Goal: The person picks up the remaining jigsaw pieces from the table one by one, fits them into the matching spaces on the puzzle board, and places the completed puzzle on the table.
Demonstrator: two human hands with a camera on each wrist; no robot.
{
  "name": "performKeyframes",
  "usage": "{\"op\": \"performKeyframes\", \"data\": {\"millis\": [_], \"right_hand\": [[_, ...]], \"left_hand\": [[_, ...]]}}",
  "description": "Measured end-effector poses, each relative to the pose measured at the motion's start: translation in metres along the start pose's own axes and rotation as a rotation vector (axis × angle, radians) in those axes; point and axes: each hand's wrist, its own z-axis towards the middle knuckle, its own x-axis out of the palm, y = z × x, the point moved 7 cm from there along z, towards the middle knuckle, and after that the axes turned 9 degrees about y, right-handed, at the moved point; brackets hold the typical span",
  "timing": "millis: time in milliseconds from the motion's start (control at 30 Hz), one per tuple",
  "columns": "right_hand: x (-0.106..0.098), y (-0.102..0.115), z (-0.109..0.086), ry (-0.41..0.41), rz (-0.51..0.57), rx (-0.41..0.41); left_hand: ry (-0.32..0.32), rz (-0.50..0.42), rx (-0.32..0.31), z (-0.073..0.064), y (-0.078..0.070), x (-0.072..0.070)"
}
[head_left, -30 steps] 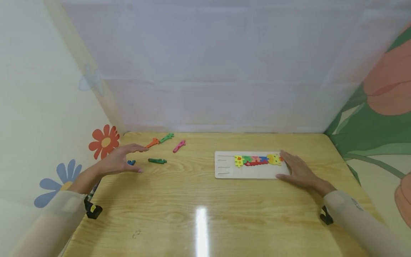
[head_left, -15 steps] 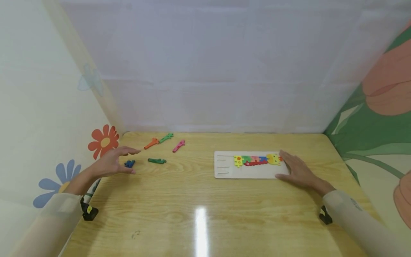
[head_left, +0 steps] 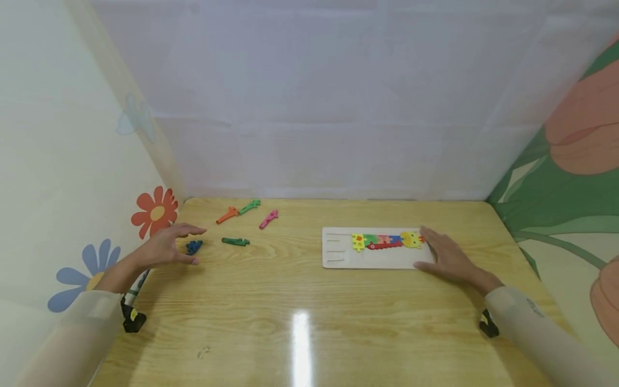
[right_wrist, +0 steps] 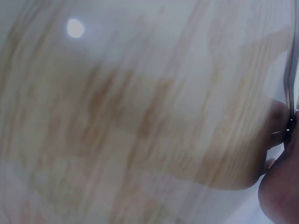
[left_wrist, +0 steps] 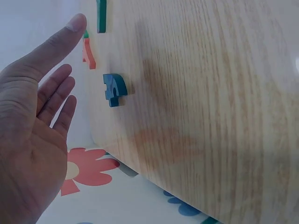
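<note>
Spanning the right end of a white board (head_left: 382, 262), right hand (head_left: 450, 258), thumb and fingers spread; on the board, a giraffe puzzle (head_left: 384, 241); at left on the table (head_left: 242, 301), a blue piece (head_left: 194, 247); beside it, apart, left hand (head_left: 162, 247), thumb and fingers spread; nearby, dark green piece (head_left: 235, 242); farther back, orange piece (head_left: 227, 215), light green piece (head_left: 249, 207), pink piece (head_left: 268, 219).
</note>
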Motion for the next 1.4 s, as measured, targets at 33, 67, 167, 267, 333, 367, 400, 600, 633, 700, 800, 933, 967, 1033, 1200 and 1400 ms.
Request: {"op": "performKeyframes", "data": {"millis": [33,67,167,267,333,367,400,600,633,700,800,933,967,1033,1200,1400], "right_hand": [[0.000,0.000,0.000,-0.002,0.003,-0.002],[0.000,0.000,0.000,-0.001,0.006,-0.001],[0.001,0.000,0.000,0.003,0.009,0.003],[0.002,0.000,0.000,0.010,0.006,0.009],[0.003,-0.001,0.000,0.012,0.005,0.010],[0.003,-0.001,0.000,0.011,0.004,0.009],[0.002,-0.001,0.000,0.010,0.005,0.007],[0.001,0.000,0.000,0.001,0.005,-0.011],[0.001,0.000,0.000,0.000,0.006,-0.012],[0.001,0.001,0.000,-0.002,0.009,-0.013],[0.001,0.001,0.000,0.001,0.013,-0.010],[0.001,0.000,0.001,0.002,0.011,-0.001],[0.001,0.000,0.001,0.002,0.010,0.001],[0.001,-0.001,0.002,0.006,0.011,0.007],[0.001,-0.002,0.003,0.013,0.021,0.019],[0.002,-0.002,0.003,0.012,0.028,0.022]], "left_hand": [[0.005,-0.008,-0.006,-0.001,0.001,0.001],[0.008,-0.012,-0.009,-0.001,0.003,0.001],[0.030,-0.040,-0.040,-0.003,0.009,0.004],[0.052,-0.055,-0.081,-0.004,0.017,0.008],[0.062,-0.070,-0.108,-0.005,0.022,0.011],[0.063,-0.073,-0.118,-0.005,0.024,0.012],[0.062,-0.074,-0.130,-0.006,0.027,0.013],[0.054,-0.081,-0.162,-0.006,0.038,0.016],[0.056,-0.079,-0.164,-0.005,0.040,0.016],[0.054,-0.071,-0.175,-0.005,0.044,0.016],[0.052,-0.066,-0.184,-0.004,0.049,0.017],[0.044,-0.072,-0.194,-0.003,0.054,0.018],[0.042,-0.075,-0.196,-0.003,0.054,0.019],[0.040,-0.075,-0.200,-0.003,0.056,0.019],[0.036,-0.073,-0.203,-0.003,0.056,0.021],[0.016,-0.074,-0.199,-0.002,0.057,0.022]]}}
